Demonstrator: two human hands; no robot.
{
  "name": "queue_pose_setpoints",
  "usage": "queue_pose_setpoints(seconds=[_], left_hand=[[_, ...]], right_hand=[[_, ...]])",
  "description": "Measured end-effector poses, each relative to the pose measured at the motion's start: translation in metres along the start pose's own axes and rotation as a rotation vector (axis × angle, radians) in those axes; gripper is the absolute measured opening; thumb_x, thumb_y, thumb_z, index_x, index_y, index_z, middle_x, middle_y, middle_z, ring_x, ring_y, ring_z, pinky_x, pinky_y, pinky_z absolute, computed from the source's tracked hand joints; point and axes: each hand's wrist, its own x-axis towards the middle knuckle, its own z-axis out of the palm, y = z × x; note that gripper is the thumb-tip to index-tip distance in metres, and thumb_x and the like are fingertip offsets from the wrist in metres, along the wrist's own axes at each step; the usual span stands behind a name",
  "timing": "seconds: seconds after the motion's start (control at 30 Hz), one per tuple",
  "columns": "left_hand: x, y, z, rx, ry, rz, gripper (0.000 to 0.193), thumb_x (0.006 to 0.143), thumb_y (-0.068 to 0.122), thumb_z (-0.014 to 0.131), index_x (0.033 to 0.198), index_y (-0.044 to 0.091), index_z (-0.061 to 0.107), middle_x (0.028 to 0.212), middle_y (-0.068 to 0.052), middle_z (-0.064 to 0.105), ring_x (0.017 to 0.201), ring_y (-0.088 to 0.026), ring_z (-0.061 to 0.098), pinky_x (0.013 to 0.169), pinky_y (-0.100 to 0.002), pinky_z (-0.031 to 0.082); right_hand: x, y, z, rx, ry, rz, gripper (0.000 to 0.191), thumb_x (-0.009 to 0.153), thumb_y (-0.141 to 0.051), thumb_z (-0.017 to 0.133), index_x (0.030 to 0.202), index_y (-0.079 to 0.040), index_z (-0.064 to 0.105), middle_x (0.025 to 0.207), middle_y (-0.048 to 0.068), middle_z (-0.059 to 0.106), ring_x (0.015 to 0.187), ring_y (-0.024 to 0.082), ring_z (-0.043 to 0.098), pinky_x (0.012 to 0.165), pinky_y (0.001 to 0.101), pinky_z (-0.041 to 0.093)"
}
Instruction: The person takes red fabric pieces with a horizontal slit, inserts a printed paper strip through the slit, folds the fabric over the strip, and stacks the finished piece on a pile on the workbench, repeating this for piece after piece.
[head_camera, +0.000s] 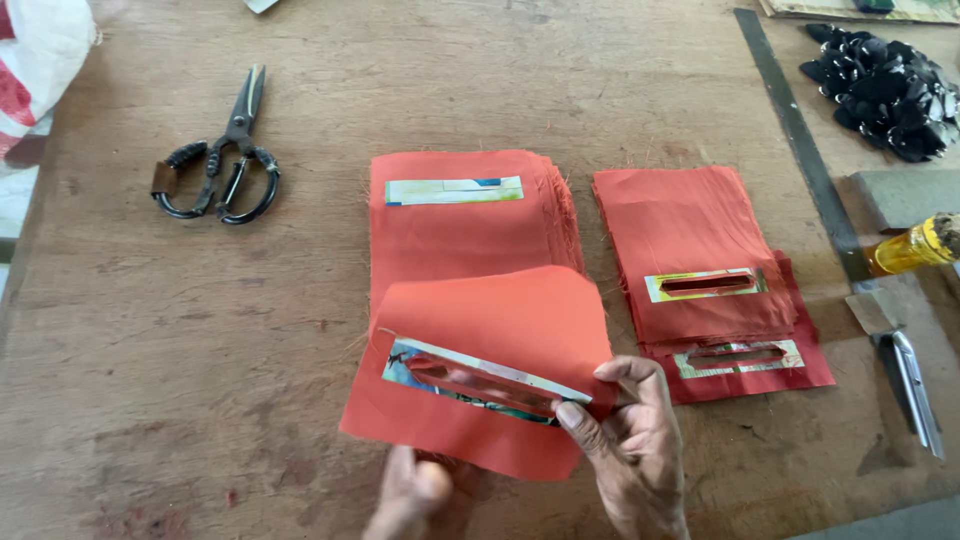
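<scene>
Table: a worn brown wooden table (200, 360) bears everything in view.
Middle stack: a pile of orange cloth pieces (460, 225) lies at the centre, far of the hands, with a pale printed strip (454, 190) across its far end.
Right stack: a second pile of orange cloth pieces (690, 235) lies just right of the middle stack, apart from it; its top piece shows a card-edged slot (706, 284), and a redder piece (745, 365) with a like slot pokes out at the near side.
Held piece: one orange cloth piece (490, 320) is lifted and tilted at the near centre, overlapping the near end of the middle stack; a long slot edged in shiny printed card (480, 378) runs across it.
Metal ruler: a long dark strip (800, 140) runs far to near at the right.
Black pile: small glossy black parts (885, 85) lie at the far right.
Scissors: black-handled scissors (225, 160) lie far left, well apart from the cloth.
Right hand: the right hand (635, 450) pinches the held piece at the slot's right end, thumb on top.
Left hand: the left hand (415, 495) is under the near edge of the held piece, fingers hidden; its grip cannot be told.
</scene>
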Motion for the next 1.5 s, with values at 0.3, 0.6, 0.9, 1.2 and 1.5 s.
queue_pose_setpoints(seconds=[0.3,0.6,0.9,1.2,1.5], left_hand=[[0.022,-0.028,0.022,0.361,0.402,-0.07,0.056,0.071,0.001,0.086,0.123,0.0,0.065,0.113,-0.011,0.073,0.106,-0.022,0.069,0.092,-0.04,0.056],[0.021,-0.03,0.02,0.31,0.392,-0.126,0.063,0.068,0.002,0.087,0.125,0.001,0.061,0.114,-0.01,0.072,0.106,-0.023,0.069,0.092,-0.042,0.057],[0.021,-0.019,0.01,0.235,0.309,-0.119,0.057,0.071,0.003,0.087,0.12,0.0,0.057,0.102,-0.009,0.071,0.098,-0.024,0.072,0.087,-0.045,0.06],[0.028,0.014,0.017,0.371,0.316,-0.13,0.044,0.074,0.001,0.083,0.116,0.0,0.067,0.099,-0.009,0.076,0.09,-0.015,0.072,0.088,-0.036,0.06],[0.019,0.028,0.021,0.807,0.165,0.223,0.049,0.082,-0.002,0.081,0.122,0.0,0.053,0.101,-0.007,0.069,0.091,-0.01,0.066,0.078,-0.027,0.057]], right_hand=[[-0.006,0.011,-0.001,-0.066,-0.024,0.003,0.05,0.081,-0.001,0.08,0.122,-0.003,0.051,0.112,0.016,0.074,0.104,0.017,0.071,0.088,0.0309,0.06],[-0.005,0.006,-0.011,-0.062,-0.127,0.19,0.056,0.079,-0.004,0.081,0.126,-0.004,0.051,0.109,0.011,0.073,0.101,0.016,0.071,0.086,0.0322,0.059],[-0.003,0.018,-0.036,0.222,-0.177,0.284,0.053,0.081,-0.001,0.076,0.126,-0.006,0.049,0.126,0.009,0.06,0.11,0.019,0.066,0.097,0.0391,0.055],[0.0,0.04,-0.1,0.187,-0.152,0.219,0.024,0.092,0.005,0.074,0.111,-0.004,0.061,0.104,0.009,0.068,0.101,0.018,0.065,0.095,0.0365,0.051],[-0.005,0.038,-0.139,0.103,-0.128,0.259,0.026,0.088,-0.006,0.073,0.111,0.004,0.071,0.105,0.01,0.072,0.099,0.017,0.067,0.092,0.0352,0.053]])
